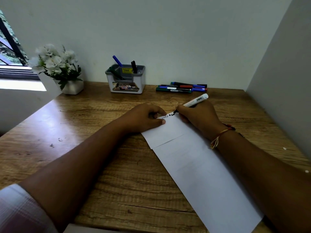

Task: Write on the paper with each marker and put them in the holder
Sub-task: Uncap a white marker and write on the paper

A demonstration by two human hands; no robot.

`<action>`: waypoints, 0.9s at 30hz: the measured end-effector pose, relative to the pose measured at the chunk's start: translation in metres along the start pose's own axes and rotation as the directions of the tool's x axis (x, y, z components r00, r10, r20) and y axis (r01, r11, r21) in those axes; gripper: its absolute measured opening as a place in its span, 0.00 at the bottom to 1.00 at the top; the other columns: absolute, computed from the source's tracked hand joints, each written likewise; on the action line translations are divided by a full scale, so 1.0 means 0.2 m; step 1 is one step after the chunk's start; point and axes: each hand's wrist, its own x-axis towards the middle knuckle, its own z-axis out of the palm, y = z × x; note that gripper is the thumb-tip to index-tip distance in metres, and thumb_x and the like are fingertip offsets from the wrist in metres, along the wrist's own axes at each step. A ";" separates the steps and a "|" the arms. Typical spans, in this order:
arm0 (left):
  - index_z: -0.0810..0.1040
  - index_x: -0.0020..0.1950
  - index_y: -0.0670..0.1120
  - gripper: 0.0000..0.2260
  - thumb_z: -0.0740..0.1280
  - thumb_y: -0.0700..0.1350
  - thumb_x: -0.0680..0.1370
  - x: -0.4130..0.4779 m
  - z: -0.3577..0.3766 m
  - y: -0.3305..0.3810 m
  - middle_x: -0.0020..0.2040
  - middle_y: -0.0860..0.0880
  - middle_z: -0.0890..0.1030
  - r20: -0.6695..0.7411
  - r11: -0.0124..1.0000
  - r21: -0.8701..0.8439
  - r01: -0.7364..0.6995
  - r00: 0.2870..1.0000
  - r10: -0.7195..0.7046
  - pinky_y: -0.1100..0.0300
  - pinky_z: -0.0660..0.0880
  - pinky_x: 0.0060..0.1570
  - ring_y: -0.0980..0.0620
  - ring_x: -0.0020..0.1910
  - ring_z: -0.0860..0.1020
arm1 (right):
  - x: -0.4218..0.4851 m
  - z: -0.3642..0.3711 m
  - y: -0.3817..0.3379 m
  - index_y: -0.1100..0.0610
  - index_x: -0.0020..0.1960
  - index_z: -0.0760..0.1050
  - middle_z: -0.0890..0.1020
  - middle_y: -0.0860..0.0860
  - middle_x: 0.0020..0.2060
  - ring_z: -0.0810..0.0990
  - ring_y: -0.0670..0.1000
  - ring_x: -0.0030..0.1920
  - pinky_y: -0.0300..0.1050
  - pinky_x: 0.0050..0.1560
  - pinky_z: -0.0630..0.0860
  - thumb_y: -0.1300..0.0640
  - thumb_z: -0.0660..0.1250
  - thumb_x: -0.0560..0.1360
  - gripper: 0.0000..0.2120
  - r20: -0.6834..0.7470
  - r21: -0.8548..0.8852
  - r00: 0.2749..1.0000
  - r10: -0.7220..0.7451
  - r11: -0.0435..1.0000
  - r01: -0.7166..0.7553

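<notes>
— What have you got on the head view?

— My right hand is wrapped around a white marker, black tip down on the far end of the paper. The tip sits just past some heavy black letters, and there's thinner handwriting to the left of those.

— And the other hand?

— My left hand is curled loosely, holding nothing; thumb and fingertips press on the paper's far left corner, right beside the thin writing. The sheet lies slantwise on the bench, running from the hands down toward the near right edge, with a crease across it.

— Where are the rest of the markers?

— A bundle of loose markers lies flat at the back of the bench, against the wall, well apart from the paper. I see green, blue, red and black among them. The holder stands to their left, also at the back. A blue marker and a black marker stick up out of it, and a dark green marker leans in its left compartment.

— Anything else?

— A potted white flower plant stands on the back left corner, next to the window.
</notes>
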 end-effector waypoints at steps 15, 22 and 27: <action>0.78 0.64 0.56 0.16 0.69 0.54 0.76 0.00 0.00 0.00 0.51 0.55 0.79 0.014 1.000 -0.016 0.019 1.000 -0.019 0.59 0.74 0.50 0.57 0.50 0.76 | -0.02 -0.01 -0.02 0.57 0.46 0.81 0.84 0.53 0.40 0.82 0.48 0.39 0.38 0.35 0.75 0.51 0.74 0.72 0.10 -0.006 -0.027 1.000 0.002 1.000 -0.002; 0.78 0.63 0.56 0.15 0.69 0.54 0.76 0.00 0.00 0.00 0.51 0.55 0.79 0.010 0.999 -0.031 0.016 1.000 -0.016 0.61 0.73 0.48 0.59 0.50 0.75 | -0.03 -0.02 -0.03 0.56 0.42 0.80 0.84 0.50 0.37 0.83 0.47 0.39 0.41 0.37 0.79 0.51 0.73 0.72 0.08 -0.039 -0.024 0.999 0.009 1.000 -0.010; 0.78 0.63 0.57 0.15 0.69 0.53 0.77 0.00 0.00 0.00 0.50 0.57 0.78 0.008 1.000 -0.027 0.016 1.000 -0.016 0.67 0.69 0.43 0.61 0.48 0.74 | -0.03 -0.02 -0.04 0.57 0.44 0.81 0.84 0.51 0.38 0.82 0.48 0.38 0.40 0.35 0.75 0.51 0.74 0.72 0.10 -0.036 -0.035 0.999 0.012 0.999 -0.013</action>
